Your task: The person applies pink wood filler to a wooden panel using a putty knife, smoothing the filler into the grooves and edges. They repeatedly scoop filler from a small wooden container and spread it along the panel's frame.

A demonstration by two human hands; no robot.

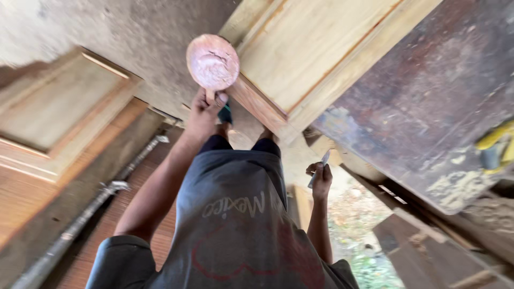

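- Wooden mallet (212, 63): round, pale pinkish head, face cracked and chipped, held out in front above the feet, close against the lower corner of the light wooden door panel (316, 59).
- Gripped by the left hand (206, 109), fingers wrapped tight round the short handle just under the head; handle almost wholly hidden in the fist.
- Probably solid and top-heavy, stiff, dry and not slippery; cracked face likely to shed splinters. Best held on the handle, low enough for swing, never by the head.
- Chisel-like tool (320, 167): narrow pale metal blade, clamped in the right hand (321, 179), fingers closed round its lower part, blade pointing up and away near the panel's lower edge. Likely rigid, thin, sharp at the tip; safest grasped by the shank, clear of the edge.
- Door panel: framed, raised mouldings, reddish stain along one rail; looks heavy and stiff.
- Second panelled door (59, 115) lying to the left, well apart from both hands.
- Long metal bar clamp (101, 198) on the floor beside that door.
- Dark stained board (428, 101) to the right, dust and shavings along its lower edge.
- Containers: none in view, nothing to report as contents.
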